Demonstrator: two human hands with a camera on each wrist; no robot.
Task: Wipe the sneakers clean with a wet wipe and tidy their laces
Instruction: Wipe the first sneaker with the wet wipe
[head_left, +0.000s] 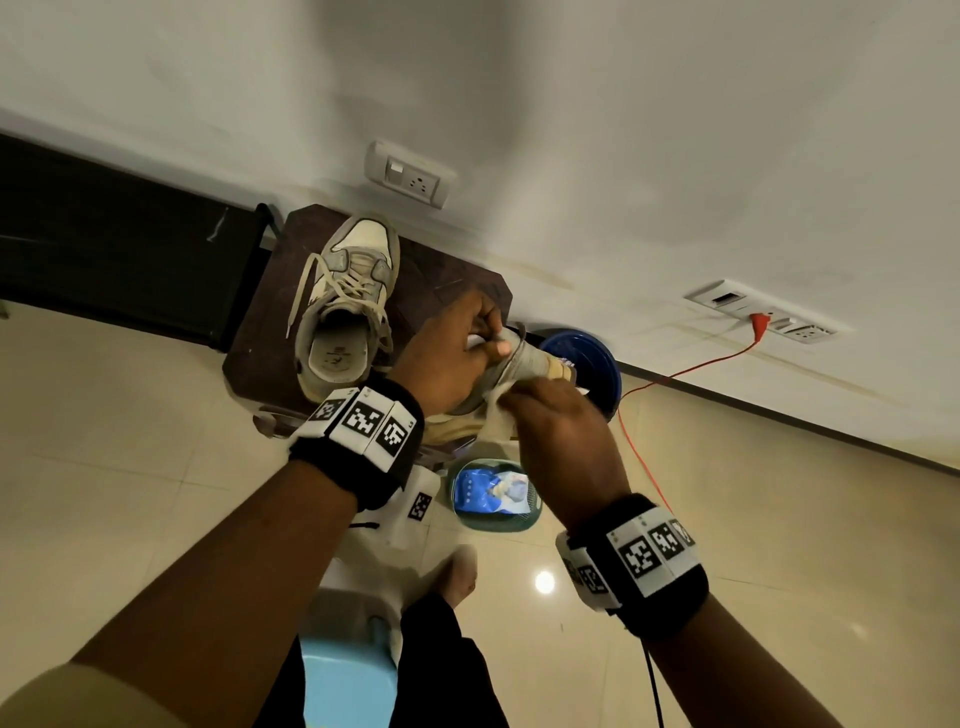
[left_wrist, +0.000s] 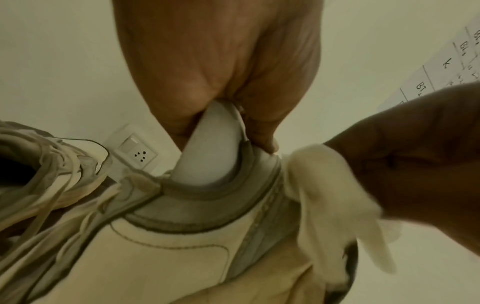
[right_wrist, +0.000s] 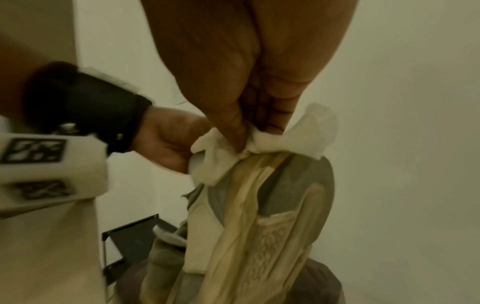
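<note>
Nearest the lens: two forearms with black wrist straps carrying white marker blocks. Left to right from there. Resting on the left part of a dark brown stool (head_left: 260, 322): one worn cream-and-grey sneaker (head_left: 345, 306), sole down, long axis running away toward the wall, toe at the stool's far edge, opening facing up, flat cream laces (head_left: 306, 291) loose and trailing over its left side. Lifted beside it, above the stool's right edge: second sneaker (left_wrist: 168, 253), tilted, smooth cream side panel, grey padded collar, ridged yellowed sole (right_wrist: 259, 236). Left hand (head_left: 449, 358) curled over the heel collar, thumb inside, fingers outside. Right hand (head_left: 561, 441) pinching a crumpled white wet wipe (right_wrist: 285, 137) against the heel end of the sole. Below the hands, on glossy beige floor tiles: small green basket (head_left: 519, 525) holding a blue packet. Farther right: blue round bin (head_left: 602, 374) by the wall, red cable (head_left: 675, 369) running to a socket; open floor on both sides.
</note>
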